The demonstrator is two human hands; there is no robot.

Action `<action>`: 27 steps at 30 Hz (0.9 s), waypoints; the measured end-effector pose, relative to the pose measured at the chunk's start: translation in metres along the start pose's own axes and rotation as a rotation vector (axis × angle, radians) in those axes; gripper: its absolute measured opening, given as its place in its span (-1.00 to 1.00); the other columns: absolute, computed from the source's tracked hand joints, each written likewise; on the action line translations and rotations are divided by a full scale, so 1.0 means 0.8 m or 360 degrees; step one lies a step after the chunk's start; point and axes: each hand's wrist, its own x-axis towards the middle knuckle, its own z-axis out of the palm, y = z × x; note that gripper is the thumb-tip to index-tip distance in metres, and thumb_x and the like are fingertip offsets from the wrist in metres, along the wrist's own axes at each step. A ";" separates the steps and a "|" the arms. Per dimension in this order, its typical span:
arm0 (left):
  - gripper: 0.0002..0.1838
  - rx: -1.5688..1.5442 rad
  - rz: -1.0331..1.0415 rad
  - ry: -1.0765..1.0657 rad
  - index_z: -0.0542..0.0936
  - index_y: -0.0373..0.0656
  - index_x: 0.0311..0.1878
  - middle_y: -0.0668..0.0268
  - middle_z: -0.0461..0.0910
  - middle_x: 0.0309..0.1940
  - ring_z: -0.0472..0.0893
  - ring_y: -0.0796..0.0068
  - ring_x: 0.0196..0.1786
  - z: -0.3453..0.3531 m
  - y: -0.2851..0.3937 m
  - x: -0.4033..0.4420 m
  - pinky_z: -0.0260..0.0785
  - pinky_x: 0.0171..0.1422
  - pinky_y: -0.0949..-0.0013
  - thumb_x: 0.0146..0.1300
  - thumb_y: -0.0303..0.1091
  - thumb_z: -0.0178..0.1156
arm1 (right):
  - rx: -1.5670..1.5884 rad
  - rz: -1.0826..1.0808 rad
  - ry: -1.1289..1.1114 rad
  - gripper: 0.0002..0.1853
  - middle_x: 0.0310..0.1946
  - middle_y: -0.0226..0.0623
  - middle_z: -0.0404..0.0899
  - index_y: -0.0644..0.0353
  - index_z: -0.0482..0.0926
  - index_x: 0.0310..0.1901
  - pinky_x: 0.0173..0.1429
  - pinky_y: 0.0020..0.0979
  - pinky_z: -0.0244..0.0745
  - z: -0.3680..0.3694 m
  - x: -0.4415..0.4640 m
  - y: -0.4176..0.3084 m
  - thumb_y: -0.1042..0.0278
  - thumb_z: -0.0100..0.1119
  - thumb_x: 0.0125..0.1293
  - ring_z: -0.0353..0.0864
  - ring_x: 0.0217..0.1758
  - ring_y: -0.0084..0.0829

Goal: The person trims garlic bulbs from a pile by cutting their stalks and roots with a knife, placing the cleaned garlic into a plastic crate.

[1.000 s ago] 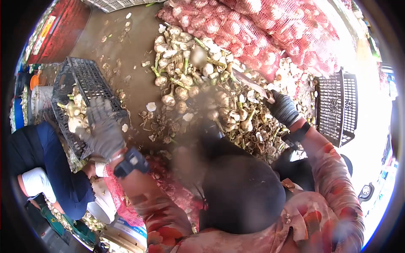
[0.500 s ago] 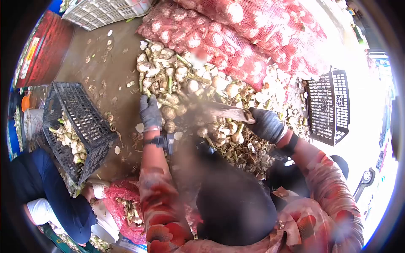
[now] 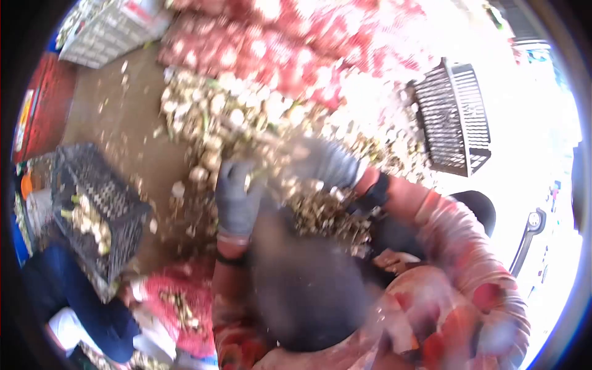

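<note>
My left hand (image 3: 237, 197), in a grey glove, is closed beside the garlic pile, with a pale bit of garlic (image 3: 248, 182) showing at its fingers. My right hand (image 3: 327, 163), gloved too and smeared by motion, reaches in over the heap from the right with its fingers curled. A brown blurred streak, perhaps the wooden tool (image 3: 262, 137) seen in this hand earlier, extends left from it. Loose garlic bulbs (image 3: 213, 114) with stems lie heaped in front of both hands. Dry skins and trimmings (image 3: 330, 216) cover the ground below my right hand.
Red mesh sacks of garlic (image 3: 246, 52) lie behind the heap. A black crate (image 3: 459, 117) stands on the right; another crate (image 3: 126, 185) on the left holds garlic. At lower left are another person's dark sleeve (image 3: 86, 302) and a red mesh bag (image 3: 191, 290).
The view has shifted, so surroundings sit further left. My right hand has moved left towards my left hand, which is now nearer my body. The tool has blurred out of clear sight.
</note>
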 end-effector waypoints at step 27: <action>-0.54 -0.0214 0.0071 -0.0339 0.36 -0.04 0.31 0.24 0.42 0.18 0.43 0.33 0.20 0.060 -0.128 -0.042 0.29 0.32 0.19 0.43 -0.08 -0.01 | -0.1188 -0.0524 -0.0275 -0.73 -0.35 -0.21 0.62 0.06 0.54 -0.14 -0.24 -0.11 0.53 -0.031 -0.021 -0.065 0.28 0.23 0.09 0.66 -0.24 -0.06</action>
